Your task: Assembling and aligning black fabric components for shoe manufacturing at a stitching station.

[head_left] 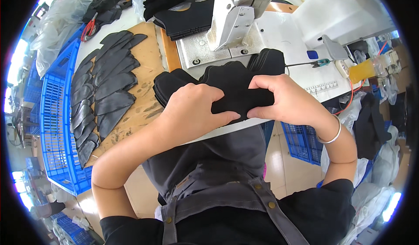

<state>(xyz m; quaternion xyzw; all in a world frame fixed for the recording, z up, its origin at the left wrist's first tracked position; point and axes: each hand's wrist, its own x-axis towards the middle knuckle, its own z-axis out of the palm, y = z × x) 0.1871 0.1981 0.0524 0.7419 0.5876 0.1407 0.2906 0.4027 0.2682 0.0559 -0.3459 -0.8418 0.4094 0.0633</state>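
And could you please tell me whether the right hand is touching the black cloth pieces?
Touching: the head view shows the right hand with its thumb and forefinger resting against the black cloth pieces, no gap visible.

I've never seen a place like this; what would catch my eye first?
Probably the left hand and right hand, both on black layered pieces in the middle. Just beyond stands a white metal machine part. To the left, overlapping dark, shiny pieces fan across a brown board, beside a bright blue crate.
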